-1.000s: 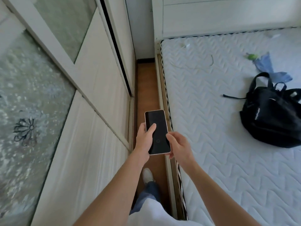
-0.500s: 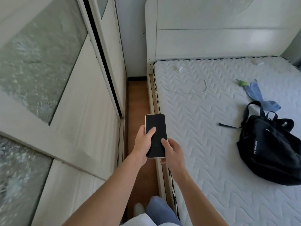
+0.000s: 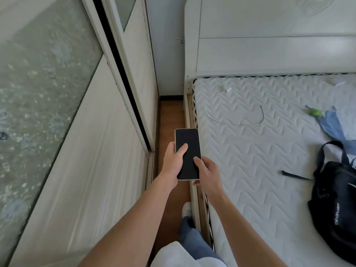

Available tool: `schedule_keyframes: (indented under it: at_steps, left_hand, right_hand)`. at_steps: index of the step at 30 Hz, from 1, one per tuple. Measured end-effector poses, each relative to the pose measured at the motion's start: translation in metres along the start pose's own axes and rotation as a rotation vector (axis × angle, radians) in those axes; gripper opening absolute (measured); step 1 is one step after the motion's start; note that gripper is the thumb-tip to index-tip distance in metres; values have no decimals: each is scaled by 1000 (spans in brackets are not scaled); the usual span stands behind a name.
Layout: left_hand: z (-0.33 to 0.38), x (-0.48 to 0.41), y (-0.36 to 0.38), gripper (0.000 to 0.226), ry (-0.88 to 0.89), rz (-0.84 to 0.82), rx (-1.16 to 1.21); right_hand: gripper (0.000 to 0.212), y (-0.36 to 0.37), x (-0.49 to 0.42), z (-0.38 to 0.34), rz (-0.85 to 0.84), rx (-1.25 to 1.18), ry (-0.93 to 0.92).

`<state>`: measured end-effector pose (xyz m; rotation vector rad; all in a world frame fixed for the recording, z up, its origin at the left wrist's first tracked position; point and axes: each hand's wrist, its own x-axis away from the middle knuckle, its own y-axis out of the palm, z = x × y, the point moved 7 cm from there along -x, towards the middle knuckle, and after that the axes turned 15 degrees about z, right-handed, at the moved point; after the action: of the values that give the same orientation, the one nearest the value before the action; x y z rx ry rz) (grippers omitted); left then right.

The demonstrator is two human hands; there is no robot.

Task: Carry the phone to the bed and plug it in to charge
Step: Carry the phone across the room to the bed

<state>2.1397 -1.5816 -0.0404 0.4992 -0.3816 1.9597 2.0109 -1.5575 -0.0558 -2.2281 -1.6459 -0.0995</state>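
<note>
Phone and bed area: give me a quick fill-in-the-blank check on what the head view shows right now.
1. The phone is held by ____ hands, the left hand and the right hand.
2. The phone's screen is ____.
3. The white charging cable lies on the ____.
4. The bag on the right side of the mattress is ____ in colour.

Missing words: both; dark; mattress; black

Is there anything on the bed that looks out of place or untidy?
Nothing is damaged or spilled. The mattress is bare, with a loose white cable, a black backpack and a crumpled blue cloth scattered on it.
</note>
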Motion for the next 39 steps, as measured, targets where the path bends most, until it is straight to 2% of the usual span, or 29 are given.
schedule_keyframes:
  at_steps: [6, 9, 13, 15, 19, 26, 32, 39]
  left_hand:
    - [52, -74, 42, 23, -14, 34, -3]
    - [79, -105, 57, 24, 3, 48, 0]
    - [109, -137, 69, 22, 17, 68, 12]
    - [122, -151, 73, 22, 21, 73, 15]
    - [143, -180, 80, 21, 51, 88, -22]
    - [173, -241, 98, 21, 55, 90, -38]
    - [211, -310, 121, 15, 60, 21, -44]
    - [264, -402, 134, 24, 67, 0, -46]
  right_hand:
    - [43, 20, -96, -41, -29, 46, -34]
    - [37, 30, -133, -62, -42, 21, -27]
    - [57, 45, -176, -78, -65, 15, -6]
    - [59, 53, -193, -85, -80, 9, 2]
    - [54, 68, -225, -99, -93, 18, -26]
    - [33, 93, -283, -117, -62, 47, -35]
    - [26, 119, -344, -149, 2, 30, -61]
    - [25, 160, -413, -185, 75, 6, -16]
